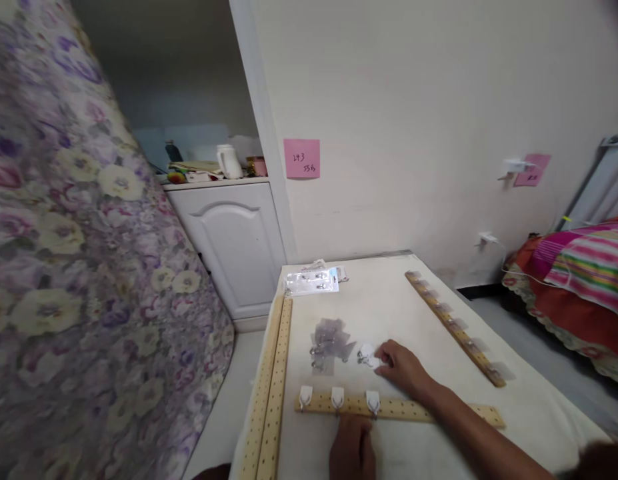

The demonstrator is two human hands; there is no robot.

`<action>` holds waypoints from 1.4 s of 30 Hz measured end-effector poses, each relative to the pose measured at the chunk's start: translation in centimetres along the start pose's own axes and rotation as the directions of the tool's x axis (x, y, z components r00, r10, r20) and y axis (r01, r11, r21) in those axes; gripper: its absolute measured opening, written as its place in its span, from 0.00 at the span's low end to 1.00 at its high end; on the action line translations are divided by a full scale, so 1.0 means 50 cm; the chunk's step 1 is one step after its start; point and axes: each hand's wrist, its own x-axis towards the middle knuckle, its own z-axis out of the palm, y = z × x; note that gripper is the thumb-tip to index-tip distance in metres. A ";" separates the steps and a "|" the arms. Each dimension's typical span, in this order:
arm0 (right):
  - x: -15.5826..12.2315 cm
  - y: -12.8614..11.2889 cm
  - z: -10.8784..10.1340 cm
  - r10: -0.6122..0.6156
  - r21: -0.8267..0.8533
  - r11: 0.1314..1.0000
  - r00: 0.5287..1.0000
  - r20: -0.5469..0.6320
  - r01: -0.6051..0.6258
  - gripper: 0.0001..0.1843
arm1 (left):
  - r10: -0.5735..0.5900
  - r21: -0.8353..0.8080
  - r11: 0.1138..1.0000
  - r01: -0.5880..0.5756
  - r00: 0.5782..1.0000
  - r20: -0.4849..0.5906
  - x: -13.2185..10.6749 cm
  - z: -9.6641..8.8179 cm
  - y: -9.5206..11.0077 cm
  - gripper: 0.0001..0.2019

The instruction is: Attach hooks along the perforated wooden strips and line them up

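Note:
My right hand [399,369] reaches over the table, its thumb and fingers closed at the edge of a small pile of white hooks [367,355]. The fingertips appear to pinch a white hook. Below them lies a perforated wooden strip [403,409] with three white hooks [337,398] along its left and middle part; my right forearm crosses its right part. My left hand [353,448] rests curled at the strip's near edge, below the hooks; whatever its fingers hold, if anything, is hidden. Left of the pile is a heap of clear square hooks [331,340].
Two perforated wooden strips [275,373] run along the table's left side. Another strip with clear hooks [456,328] lies at the right. Clear packaging [312,281] sits at the back left. A floral curtain [113,267] hangs left, and a bed [583,280] stands right.

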 end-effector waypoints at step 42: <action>-0.095 0.045 -0.149 -0.176 0.540 0.840 0.914 0.365 -0.054 0.06 | -0.375 -0.333 0.867 0.371 0.925 0.055 -0.045 0.130 0.175 0.05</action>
